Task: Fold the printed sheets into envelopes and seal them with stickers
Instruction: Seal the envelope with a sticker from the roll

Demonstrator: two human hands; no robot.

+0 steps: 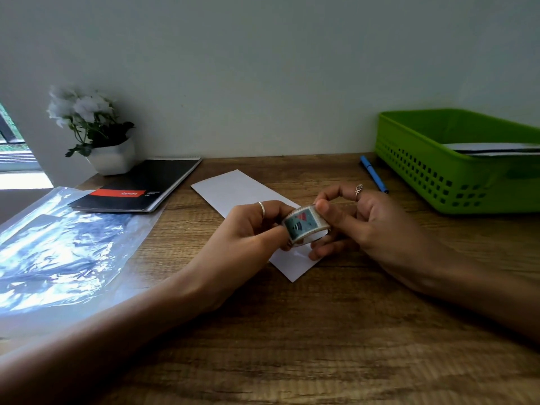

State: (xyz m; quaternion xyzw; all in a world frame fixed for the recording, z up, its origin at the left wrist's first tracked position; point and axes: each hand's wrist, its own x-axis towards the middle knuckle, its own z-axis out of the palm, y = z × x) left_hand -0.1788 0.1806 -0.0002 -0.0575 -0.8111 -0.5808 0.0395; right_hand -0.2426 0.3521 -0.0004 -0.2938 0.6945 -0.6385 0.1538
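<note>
Near the middle of the wooden table (292, 346), the left hand (248, 229) and the right hand (359, 220) hold together a roll of stickers (304, 226) with a stamp pattern, just above the table. The grip of each hand is closed on the roll: the fingers are curled around it from both sides. Under the hands lies a folded white sheet (233, 190), placed diagonally. At the left edge lies a shiny plastic sleeve (58, 249), and behind it a black notebook (140, 185). Toward the far right corner stands a green basket (423, 168) with papers inside, a blue pen (372, 172) just beside it. A potted plant (99, 135) stands at the far left corner.
</note>
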